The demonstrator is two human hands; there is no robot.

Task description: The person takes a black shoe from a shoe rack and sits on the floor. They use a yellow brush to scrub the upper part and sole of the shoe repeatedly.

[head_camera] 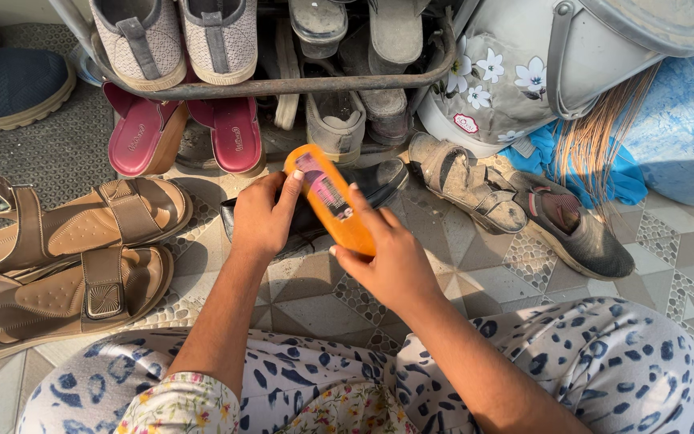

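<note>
Brush: the orange brush (332, 198) is up in the air, over the black shoe (363, 189).
Right hand: the right hand (387, 257) is wrapped around the low end of the brush.
Left hand: the left hand (263, 215) pinches the top end of the brush and lies over the shoe.
Shoe: it sits on the floor (475, 281), in front of the rack (283, 84).
Done: brush picked up and held above the shoe.
Left: I think the rubbing is just starting; the grey shoes (516, 209) nearby look dusty too.

Orange brush over a black shoe, colours all round

The flat orange plastic brush (332, 201) carries a dark label; the glossy black leather shoe (363, 189) lies beside brown strapped sandals (66, 265) and pink slip-on sandals (186, 133) on the beige geometric-patterned tile floor (483, 273).
</note>
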